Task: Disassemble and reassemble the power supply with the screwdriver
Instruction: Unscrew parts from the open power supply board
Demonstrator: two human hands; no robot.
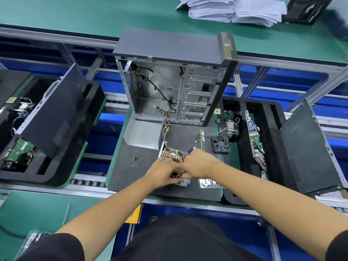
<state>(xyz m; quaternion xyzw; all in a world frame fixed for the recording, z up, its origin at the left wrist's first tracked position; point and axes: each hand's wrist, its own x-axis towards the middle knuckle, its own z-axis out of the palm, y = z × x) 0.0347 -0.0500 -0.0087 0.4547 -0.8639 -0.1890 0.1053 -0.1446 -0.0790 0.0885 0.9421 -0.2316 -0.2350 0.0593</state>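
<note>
Power supply point(174, 155), opened on the dark mat before the computer case point(175, 80), sits under our hands, left point(165, 171) and right point(197, 163), both gripping something unclear, and we judge a slip could scatter the loose screws point(134, 162) nearby.

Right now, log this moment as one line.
stage: power supply open | cover off | left hand, right hand at board | screws loose
</note>
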